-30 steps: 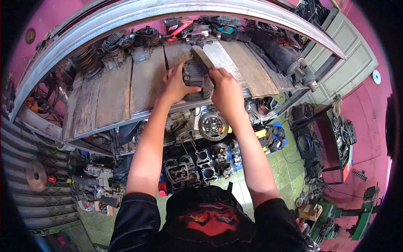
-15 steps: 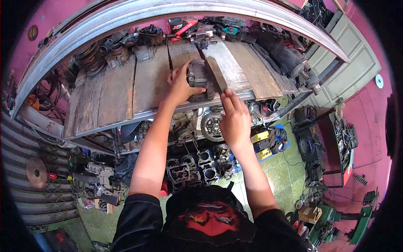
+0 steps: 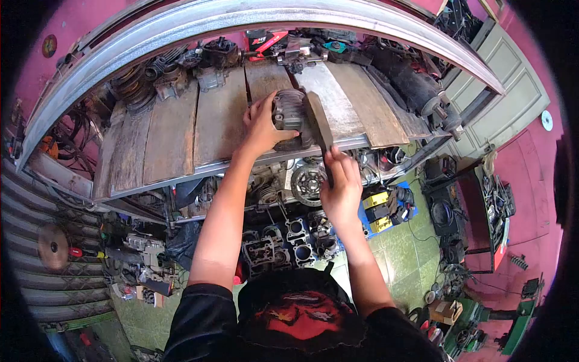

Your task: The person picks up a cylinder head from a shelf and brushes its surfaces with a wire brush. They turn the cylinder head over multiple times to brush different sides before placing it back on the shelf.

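Note:
On the front edge of the wooden-plank bench stands a grey finned engine cylinder [image 3: 291,112]. My left hand [image 3: 263,131] wraps around its left side, thumb across the near face and fingers behind. In my right hand [image 3: 342,187] is a long flat file [image 3: 319,119], gripped by its near end. The file slants up and away, its flat blade along the right side of the cylinder. My right hand hangs just in front of the bench edge, lower than the cylinder.
Greasy engine castings [image 3: 211,77] and a red-and-black box [image 3: 265,42] line the back of the bench [image 3: 220,114]. A dark cylindrical part [image 3: 416,90] lies at the right. Below are a round disc [image 3: 309,184], several engine parts and yellow boxes [image 3: 378,208]. A metal beam [image 3: 289,15] crosses overhead.
The file and my right hand have drawn back toward me and slightly right. My left hand still holds the cylinder; the whole view has shifted a little.

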Available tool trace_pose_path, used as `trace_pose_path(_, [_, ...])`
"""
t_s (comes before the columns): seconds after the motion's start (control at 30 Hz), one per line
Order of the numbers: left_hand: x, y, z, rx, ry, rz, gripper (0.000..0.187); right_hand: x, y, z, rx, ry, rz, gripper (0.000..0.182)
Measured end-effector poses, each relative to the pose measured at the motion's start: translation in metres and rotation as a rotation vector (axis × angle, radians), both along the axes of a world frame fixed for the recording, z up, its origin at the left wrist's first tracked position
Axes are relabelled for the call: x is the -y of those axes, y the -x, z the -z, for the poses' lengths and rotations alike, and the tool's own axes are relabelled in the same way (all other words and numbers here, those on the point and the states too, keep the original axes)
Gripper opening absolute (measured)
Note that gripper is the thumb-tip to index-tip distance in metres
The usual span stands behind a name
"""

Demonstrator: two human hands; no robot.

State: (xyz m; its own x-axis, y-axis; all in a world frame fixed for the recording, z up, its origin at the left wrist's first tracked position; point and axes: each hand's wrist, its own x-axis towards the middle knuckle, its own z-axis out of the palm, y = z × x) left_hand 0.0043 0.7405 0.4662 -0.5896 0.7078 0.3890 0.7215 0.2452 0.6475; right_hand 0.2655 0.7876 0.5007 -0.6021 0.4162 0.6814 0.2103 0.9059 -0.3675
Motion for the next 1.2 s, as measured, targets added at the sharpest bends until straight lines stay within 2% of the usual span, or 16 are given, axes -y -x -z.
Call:
trace_pose_path(0.13, [0.0,-0.003,0.001,0.014,-0.004,-0.018,0.132,-0.003,0.008,0.004,-0.023,-0.049,0.054,0.059])
trace_pose_path(0.27, [0.0,-0.001,0.001,0.01,-0.03,0.004,0.132,-0.032,0.061,-0.045,0.071,-0.04,0.059,0.054])
trace_pose_path(0.4, [-0.001,-0.001,0.002,-0.031,-0.012,-0.009,0.132,-0.048,0.086,-0.064,0.156,0.066,0.059,0.047])
trace_pose_path(0.43, [-0.001,-0.002,0.003,-0.031,-0.013,-0.007,0.132,-0.046,0.082,-0.059,0.156,0.065,0.061,0.047])
trace_pose_path(0.5, [-0.001,-0.003,0.001,-0.018,-0.012,-0.029,0.133,-0.035,0.062,-0.035,-0.021,-0.056,0.021,0.05])
trace_pose_path(0.63, [-0.002,-0.002,0.007,0.01,-0.06,-0.015,0.133,0.0,0.005,-0.009,0.002,0.054,0.035,0.055])
trace_pose_path(0.77, [-0.002,-0.004,0.007,0.03,-0.076,-0.019,0.132,0.002,0.006,-0.006,-0.037,0.035,0.062,0.055])
trace_pose_path(0.83, [-0.002,-0.004,0.006,0.033,-0.073,-0.017,0.131,-0.022,0.033,-0.017,-0.02,-0.059,0.072,0.055])
trace_pose_path(0.97, [-0.003,-0.002,0.003,0.041,-0.053,0.001,0.132,-0.044,0.076,-0.039,0.013,-0.012,0.044,0.055])
trace_pose_path(1.07, [-0.004,0.001,0.01,0.022,-0.087,0.008,0.132,-0.043,0.08,-0.021,-0.089,-0.013,0.038,0.056])
trace_pose_path(1.2, [-0.002,-0.003,0.009,0.025,-0.119,-0.004,0.13,-0.02,0.031,0.026,-0.161,0.032,0.001,0.059])
